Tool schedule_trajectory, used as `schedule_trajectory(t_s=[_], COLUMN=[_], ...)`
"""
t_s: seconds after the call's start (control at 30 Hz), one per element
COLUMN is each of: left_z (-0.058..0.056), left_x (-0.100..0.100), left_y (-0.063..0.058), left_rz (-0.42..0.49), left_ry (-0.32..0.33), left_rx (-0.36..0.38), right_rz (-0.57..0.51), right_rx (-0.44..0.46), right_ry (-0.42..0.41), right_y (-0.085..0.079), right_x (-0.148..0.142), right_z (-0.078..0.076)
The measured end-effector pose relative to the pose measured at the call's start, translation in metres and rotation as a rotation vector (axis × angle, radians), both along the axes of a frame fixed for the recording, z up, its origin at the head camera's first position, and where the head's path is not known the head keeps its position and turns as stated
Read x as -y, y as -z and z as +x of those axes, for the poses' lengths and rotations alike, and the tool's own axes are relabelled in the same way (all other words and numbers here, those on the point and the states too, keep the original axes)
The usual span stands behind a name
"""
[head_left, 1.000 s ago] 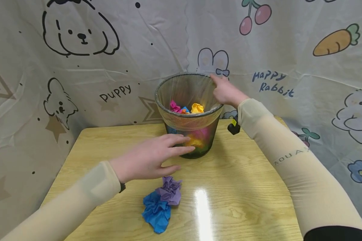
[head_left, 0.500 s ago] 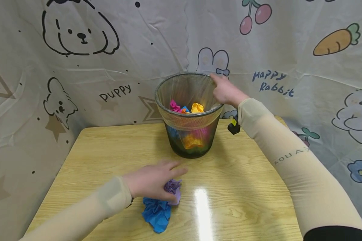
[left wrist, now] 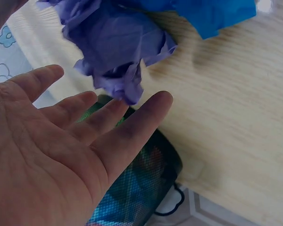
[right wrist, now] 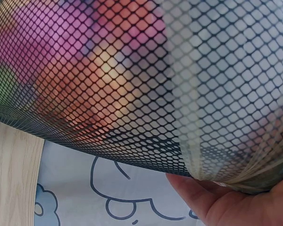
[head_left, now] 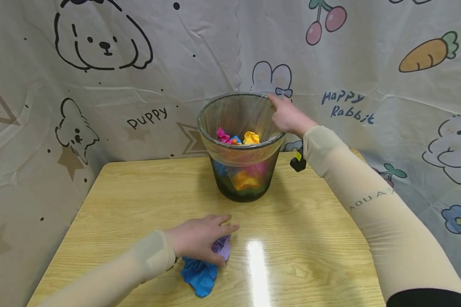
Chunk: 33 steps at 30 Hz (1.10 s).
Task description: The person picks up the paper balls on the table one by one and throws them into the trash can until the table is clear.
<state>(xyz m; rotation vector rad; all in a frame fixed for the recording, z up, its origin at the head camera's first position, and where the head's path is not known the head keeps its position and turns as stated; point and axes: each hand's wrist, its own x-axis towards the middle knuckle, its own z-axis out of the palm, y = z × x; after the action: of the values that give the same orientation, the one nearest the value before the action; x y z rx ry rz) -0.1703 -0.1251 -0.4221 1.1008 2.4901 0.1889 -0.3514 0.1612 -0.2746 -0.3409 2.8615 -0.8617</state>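
Note:
My left hand (head_left: 197,238) reaches over a crumpled purple paper ball (head_left: 223,248), its fingers spread and partly covering it. In the left wrist view the palm faces the camera, with the fingertips (left wrist: 160,101) right at the lower edge of the purple paper. A crumpled blue paper ball (head_left: 200,278) lies against the purple one, partly behind the left hand. At the back, my right hand (head_left: 289,116) grips the right rim of a black mesh wastebasket (head_left: 224,189) lined with a clear bag. The right wrist view has the thumb (right wrist: 193,193) against the basket's side.
Pink, blue, orange and yellow paper balls (head_left: 251,137) lie inside the wastebasket. It stands upright near the back edge of the wooden table (head_left: 138,187). A cloth backdrop (head_left: 184,47) with cartoon prints hangs close behind.
My left hand has come down from in front of the wastebasket, toward me, to the purple paper ball. The right hand stays at the rim.

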Motion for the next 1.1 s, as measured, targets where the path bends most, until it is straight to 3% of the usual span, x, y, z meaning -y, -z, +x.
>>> schedule_trajectory(t_s=[0.43, 0.73, 1.1], left_z=[-0.009, -0.02, -0.026], left_x=[-0.005, -0.002, 0.003], left_y=[0.018, 0.021, 0.02], left_rz=[-0.014, 0.033, 0.102], left_ry=[0.019, 0.111, 0.059], left_rx=[-0.016, -0.05, -0.048], right_rz=[-0.007, -0.005, -0.007], right_rx=[0.011, 0.002, 0.008], right_ry=[0.004, -0.003, 0.009], right_y=[0.001, 0.001, 0.001], right_x=[0.0, -0.001, -0.001], right_z=[0.001, 0.0, 0.0])
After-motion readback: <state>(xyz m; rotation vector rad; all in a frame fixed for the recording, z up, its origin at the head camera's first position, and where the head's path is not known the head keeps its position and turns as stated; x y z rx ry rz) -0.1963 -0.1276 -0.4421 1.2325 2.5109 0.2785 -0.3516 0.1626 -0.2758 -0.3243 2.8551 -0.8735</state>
